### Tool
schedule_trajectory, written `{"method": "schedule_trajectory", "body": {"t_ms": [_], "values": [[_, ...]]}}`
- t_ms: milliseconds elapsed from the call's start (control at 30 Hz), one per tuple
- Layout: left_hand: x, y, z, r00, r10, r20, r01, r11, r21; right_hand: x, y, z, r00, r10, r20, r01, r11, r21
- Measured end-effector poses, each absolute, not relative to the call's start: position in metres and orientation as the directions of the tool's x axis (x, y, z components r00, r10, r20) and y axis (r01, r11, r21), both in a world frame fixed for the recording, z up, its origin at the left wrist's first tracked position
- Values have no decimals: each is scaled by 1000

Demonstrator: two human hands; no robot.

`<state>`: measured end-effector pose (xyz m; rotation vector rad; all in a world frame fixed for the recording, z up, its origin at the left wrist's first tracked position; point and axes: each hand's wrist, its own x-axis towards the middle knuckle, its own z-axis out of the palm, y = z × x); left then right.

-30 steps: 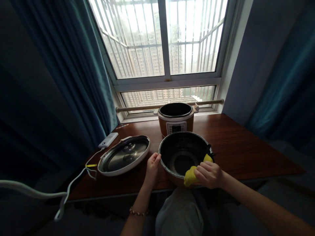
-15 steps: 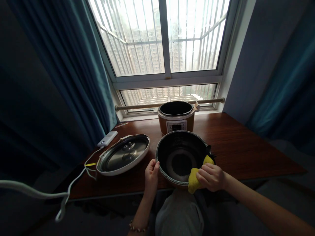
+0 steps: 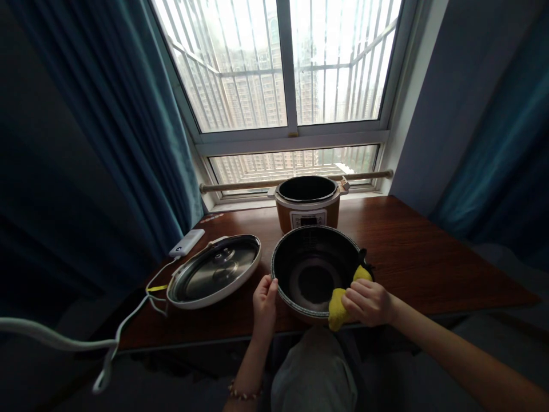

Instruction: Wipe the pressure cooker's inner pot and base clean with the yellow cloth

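Note:
A black inner pot (image 3: 315,279) with a speckled rim sits tilted toward me at the table's front edge. My left hand (image 3: 265,300) pinches its rim at the left side. On the right, my right hand (image 3: 368,302) grips a yellow cloth (image 3: 338,309) folded over the rim. Something small and black (image 3: 363,257) pokes up beside that hand; I cannot make out what it is. Behind the pot stands the orange and white cooker body (image 3: 285,215) with its control panel facing me. The round lid (image 3: 223,269) lies to the left, its metallic inner side up.
A white power bank (image 3: 187,242) with a white cable (image 3: 132,312) is at the table's left edge. The dark red wooden table (image 3: 412,252) extends to the right. A barred window (image 3: 291,68) rises behind, with blue curtains (image 3: 124,103) at both sides.
My right hand and the yellow cloth have shifted slightly up along the rim. The pot has moved very slightly upward in the view; my left hand keeps its hold.

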<state>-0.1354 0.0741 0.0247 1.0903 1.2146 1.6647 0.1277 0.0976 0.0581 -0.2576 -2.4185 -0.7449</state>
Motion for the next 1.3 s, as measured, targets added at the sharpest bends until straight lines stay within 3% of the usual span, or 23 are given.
{"method": "schedule_trajectory", "body": {"t_ms": [1000, 1133, 1200, 1300], "values": [[-136, 71, 12, -358, 923, 142, -58, -173, 983, 129, 113, 51, -837, 18, 547, 291, 861, 418], [-138, 68, 18, -333, 928, 168, 86, -147, 985, 130, 113, 56, -854, 18, 520, 263, 878, 401], [-140, 64, 23, -339, 916, 214, 276, -120, 954, 131, 113, 59, -859, 28, 511, 252, 892, 375], [-141, 55, 35, -378, 810, 447, 665, -99, 740, 133, 111, 60, -849, 74, 523, 265, 917, 300]]}}
